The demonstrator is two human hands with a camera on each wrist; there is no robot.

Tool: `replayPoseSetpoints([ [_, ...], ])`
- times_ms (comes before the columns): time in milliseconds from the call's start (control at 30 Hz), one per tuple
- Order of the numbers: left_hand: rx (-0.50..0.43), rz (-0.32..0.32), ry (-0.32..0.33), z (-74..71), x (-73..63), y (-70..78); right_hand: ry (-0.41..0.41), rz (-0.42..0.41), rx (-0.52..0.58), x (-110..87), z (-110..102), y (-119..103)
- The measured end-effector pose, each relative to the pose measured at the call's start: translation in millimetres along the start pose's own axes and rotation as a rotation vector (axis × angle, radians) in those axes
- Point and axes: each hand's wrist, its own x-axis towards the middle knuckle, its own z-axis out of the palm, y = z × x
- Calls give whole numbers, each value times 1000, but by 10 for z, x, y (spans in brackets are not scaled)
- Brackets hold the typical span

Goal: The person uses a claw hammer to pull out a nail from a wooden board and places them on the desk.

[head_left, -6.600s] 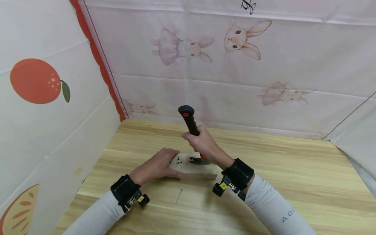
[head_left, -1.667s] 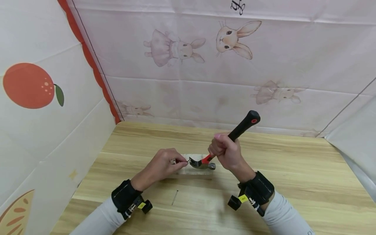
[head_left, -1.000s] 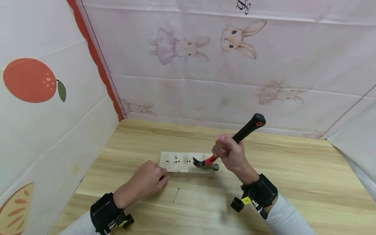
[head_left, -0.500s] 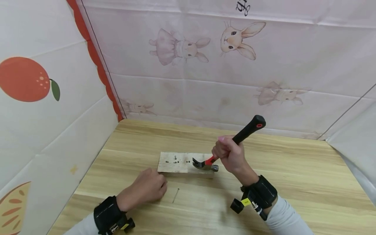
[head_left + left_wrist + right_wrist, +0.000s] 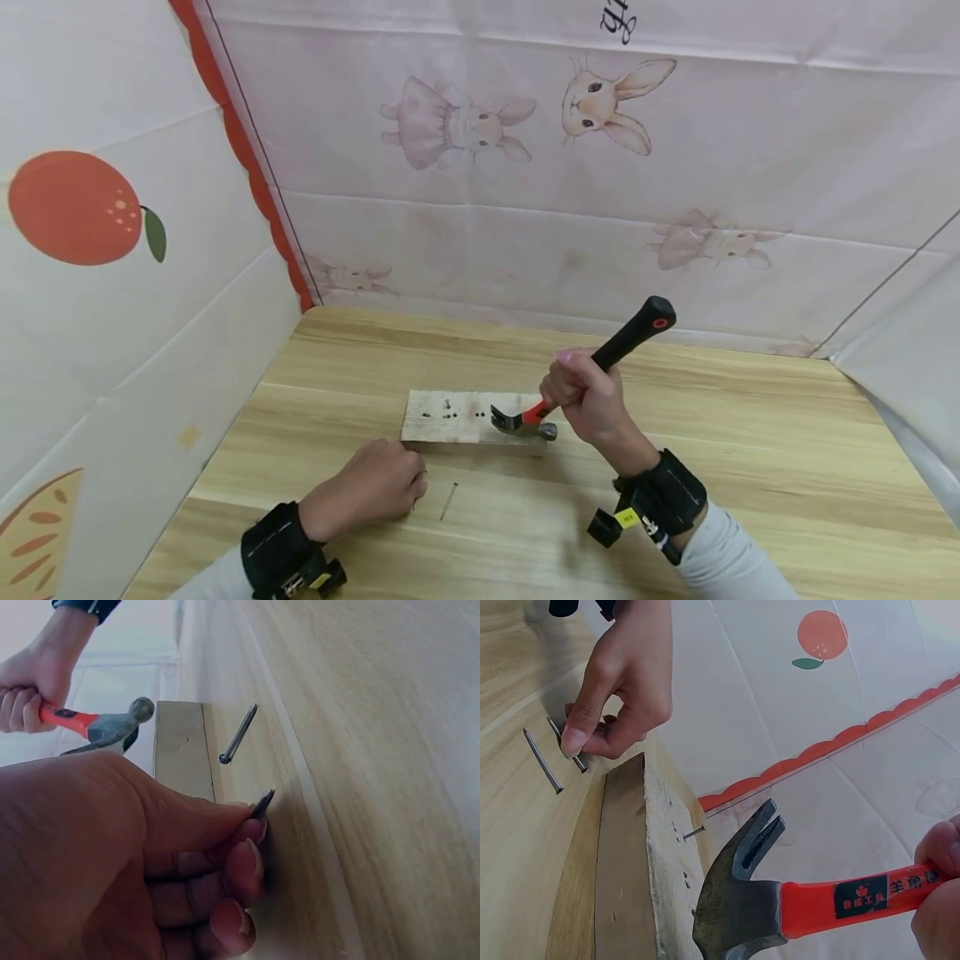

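Observation:
My right hand [image 5: 594, 396] grips a claw hammer [image 5: 542, 408] by its red and black handle, the butt pointing up and away. The hammer's head [image 5: 739, 904] hangs over the right part of a pale wooden block [image 5: 442, 427]. A nail [image 5: 694, 833] sticks up from the block's top among several dark spots. My left hand [image 5: 367, 482] is low at the table, in front of the block's left end. Its thumb and fingertips pinch a second nail [image 5: 262, 804], mostly hidden in the head view. Beside it a loose nail [image 5: 448, 502] lies on the table.
The wood-grain table [image 5: 720, 467] carries all of this. A pale rabbit-printed sheet [image 5: 480, 250] hangs behind it, and a fruit-printed sheet [image 5: 165, 350] borders the left side.
My left hand first held the block, then pinched a nail at the hammer's claw. It has since drawn back to the table with a nail. The hammer has swung right and stayed nearly still lately.

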Motion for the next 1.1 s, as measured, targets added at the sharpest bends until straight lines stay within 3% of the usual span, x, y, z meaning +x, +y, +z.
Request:
replayPoseSetpoints([
  [167,-54,-57,-15,-91,19,75,4,9,-3,-1,4,-2],
  [267,-72,-98,20,-186,48,105,16,23,-2,10,17,-6],
  [467,-46,-146,170,-304,154,66,43,54,-50,75,64,-13],
  [600,-3,-120,228,-296,220,19,43,62,-78,145,94,1],
  [733,10,-92,213,-270,290,-38,35,55,-81,235,128,38],
  [833,-22,-98,160,-254,361,-84,23,64,-76,307,173,69],
  [933,-64,-116,102,-237,422,-131,15,107,-90,361,225,91],
  [1100,-124,-123,67,-204,481,-204,13,178,-149,426,290,107],
])
